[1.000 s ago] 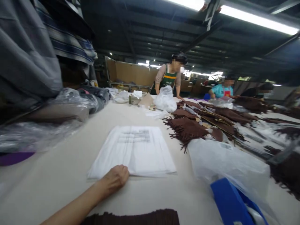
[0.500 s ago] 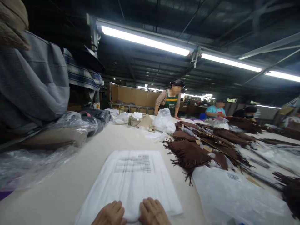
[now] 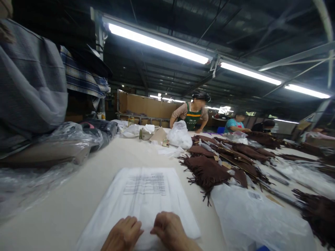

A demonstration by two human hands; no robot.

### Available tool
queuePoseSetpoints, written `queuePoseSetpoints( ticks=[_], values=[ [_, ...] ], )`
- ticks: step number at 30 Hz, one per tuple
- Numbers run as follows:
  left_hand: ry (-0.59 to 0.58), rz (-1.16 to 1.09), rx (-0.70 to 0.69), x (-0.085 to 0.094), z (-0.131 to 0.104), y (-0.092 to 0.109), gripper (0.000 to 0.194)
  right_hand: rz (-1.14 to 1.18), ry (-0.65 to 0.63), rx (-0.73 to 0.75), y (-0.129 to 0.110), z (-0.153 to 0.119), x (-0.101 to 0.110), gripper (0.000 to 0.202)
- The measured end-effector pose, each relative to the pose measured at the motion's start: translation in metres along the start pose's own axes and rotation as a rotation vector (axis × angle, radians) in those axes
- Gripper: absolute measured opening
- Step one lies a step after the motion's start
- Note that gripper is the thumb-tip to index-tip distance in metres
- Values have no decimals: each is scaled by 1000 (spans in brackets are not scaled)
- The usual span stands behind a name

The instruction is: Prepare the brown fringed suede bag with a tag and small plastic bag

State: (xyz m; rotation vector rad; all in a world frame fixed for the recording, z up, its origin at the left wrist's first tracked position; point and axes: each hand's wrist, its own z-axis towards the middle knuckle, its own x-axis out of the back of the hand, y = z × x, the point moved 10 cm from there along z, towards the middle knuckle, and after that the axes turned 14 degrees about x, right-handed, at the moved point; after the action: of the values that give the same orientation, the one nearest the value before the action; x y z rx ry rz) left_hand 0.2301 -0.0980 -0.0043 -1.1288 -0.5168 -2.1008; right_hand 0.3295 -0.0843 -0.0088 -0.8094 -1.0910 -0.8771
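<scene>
The bags, a thin, slippery, limp stack, lay flat on the table before me; my left hand and right hand, fingers curled, pinched its near edge beside brown scarves.

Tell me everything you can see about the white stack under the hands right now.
The white stack is a flat pile of thin, translucent white plastic-looking bags lying on the cream table, long side running away from the camera. A block of dark printed lines, too blurred to read, sits near its far end. The left hand and right hand rest side by side on its near edge, fingers curled. A clear bag with a barcode label lies beside it on the right.
</scene>
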Motion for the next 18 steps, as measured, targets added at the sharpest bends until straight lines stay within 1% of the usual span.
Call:
queuePoseSetpoints(
  ticks=[1,2,3,4,6,8,9,10,12,13,15,16,17,18],
  values=[
    [-56,24,24,-1,3,-1,21,45,-12,-17,1,-2,6,12],
    [-136,56,67,-4,6,-5,21,86,-21,-31,2,-4,11,9],
    [-224,87,113,-8,8,-11,21,119,-25,-41,3,-6,15,9],
    [-270,103,145,-9,9,-17,20,151,-29,-47,4,-8,19,10],
    [-331,129,197,-9,11,-27,20,215,-42,-44,3,-12,23,15],
    [-340,149,227,-5,12,-34,21,269,-53,-41,0,-15,25,15],
    [-331,158,236,-2,12,-35,22,288,-50,-46,-3,-17,26,16],
    [-312,165,236,2,12,-35,22,296,-37,-55,-7,-18,27,23],
    [-260,167,217,9,12,-28,23,261,24,-83,-15,-19,29,37],
    [-216,163,201,14,12,-23,23,221,60,-90,-20,-18,30,37],
    [-97,144,140,24,9,-12,25,111,119,-75,-31,-14,27,26],
    [22,132,101,33,6,-7,27,63,127,-35,-37,-10,22,22],
    [106,113,35,39,3,-1,27,17,121,4,-41,-6,16,20],
    [157,113,10,40,-1,-1,27,-33,112,-6,-39,-3,11,17]
  ],
)
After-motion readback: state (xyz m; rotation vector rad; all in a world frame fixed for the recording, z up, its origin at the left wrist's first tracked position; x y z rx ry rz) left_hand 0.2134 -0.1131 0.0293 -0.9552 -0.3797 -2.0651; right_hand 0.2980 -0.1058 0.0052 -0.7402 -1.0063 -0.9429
